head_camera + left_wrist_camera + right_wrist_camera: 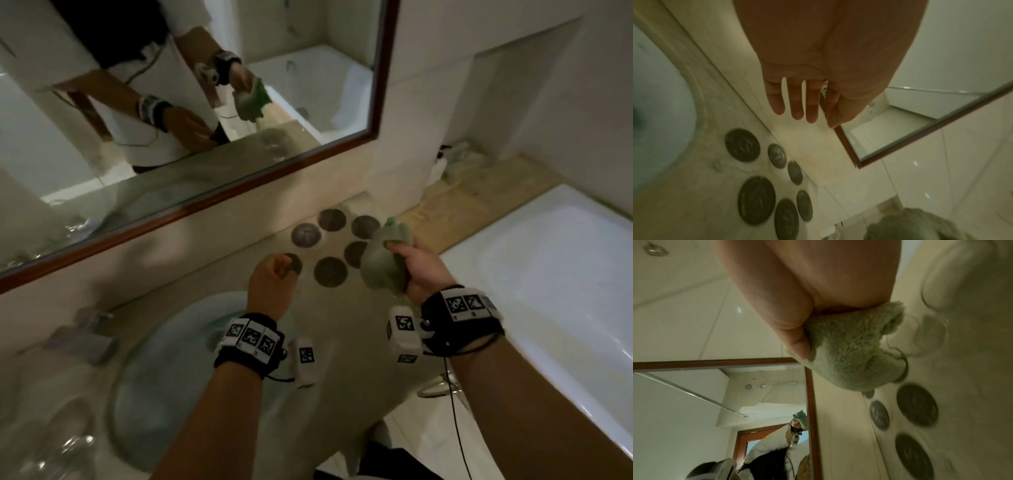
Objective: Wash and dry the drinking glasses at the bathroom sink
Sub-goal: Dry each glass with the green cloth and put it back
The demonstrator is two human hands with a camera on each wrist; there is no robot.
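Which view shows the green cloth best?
Right wrist: the cloth fills the centre, pile sharp, right hand gripping it. Head shows it small and bunched; left wrist catches only a blurred corner.

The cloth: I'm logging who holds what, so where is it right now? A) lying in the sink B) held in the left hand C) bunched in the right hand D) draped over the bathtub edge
C: the green cloth is bunched in the right hand, held above the counter, while the left hand holds nothing.
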